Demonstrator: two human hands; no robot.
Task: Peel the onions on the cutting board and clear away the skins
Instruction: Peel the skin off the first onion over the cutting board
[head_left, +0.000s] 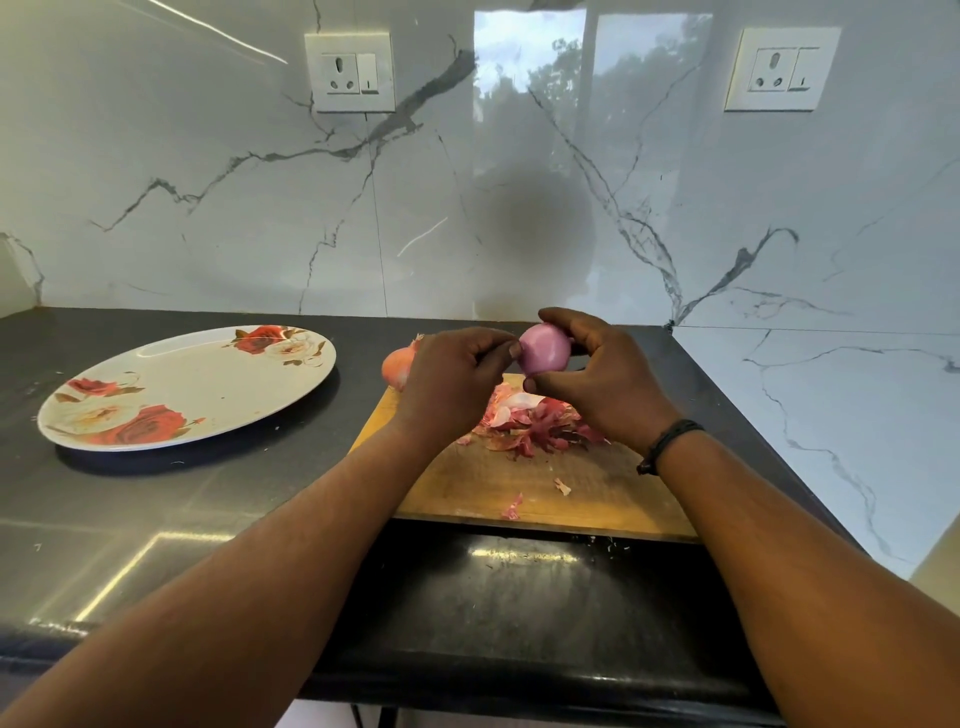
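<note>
I note the right hand (597, 379) cupping a nearly bare onion (544, 349) above the cutting board (571, 493), the left hand (452, 379) pinching at its end, skins (535, 421) heaped uncleared, and one unpeeled onion (399, 366) outstanding at the board's far corner.

Soft, even daylight. The glossy white marble-patterned wall (519, 182) mirrors a bright window and a dark rounded shadow. Below it, glare streaks the black stone countertop (156, 545). Wide-angle bending at edges.
</note>
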